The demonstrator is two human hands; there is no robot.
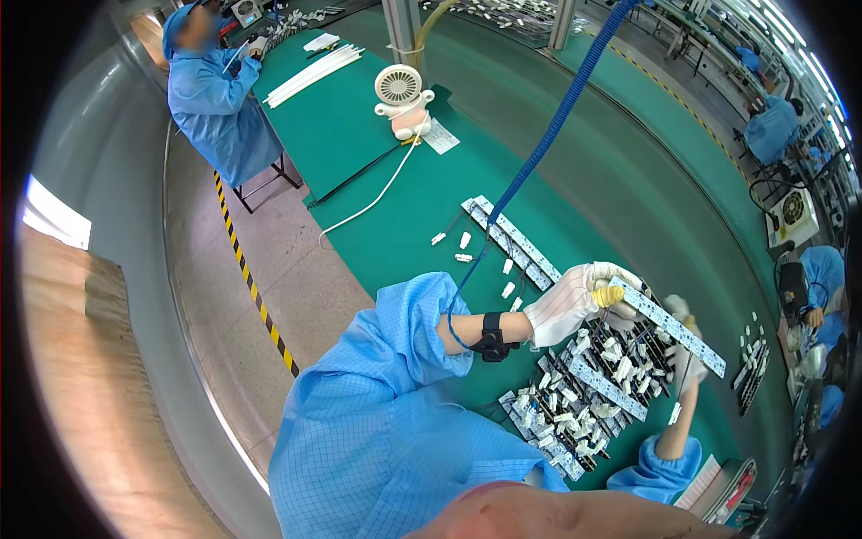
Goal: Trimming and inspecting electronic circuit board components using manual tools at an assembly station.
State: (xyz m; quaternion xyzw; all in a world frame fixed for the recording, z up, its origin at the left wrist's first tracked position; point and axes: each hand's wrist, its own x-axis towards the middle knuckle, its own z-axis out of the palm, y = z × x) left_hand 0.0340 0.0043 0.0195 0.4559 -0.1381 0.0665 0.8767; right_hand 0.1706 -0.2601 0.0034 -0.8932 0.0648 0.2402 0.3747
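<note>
At four o'clock over the green worktop (377,162), the left hand (575,301) clamped one end of a long circuit strip (680,327) while the right hand (687,359), fingers closed on it, steadied it above the rack of strips (584,404); fitting seemed under way, so careful alignment came next

Right hand (687,359) behind circuit strip (678,325)

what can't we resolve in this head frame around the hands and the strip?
- Left hand: glove hides the fingers' grip on the LED strip.
- Right hand: the strip hides it in part; whether it grips anything can't be told.
- Pile of boards: parts too small and fisheye-bent to count.
- Tray: cut off at the lower rim.
</note>
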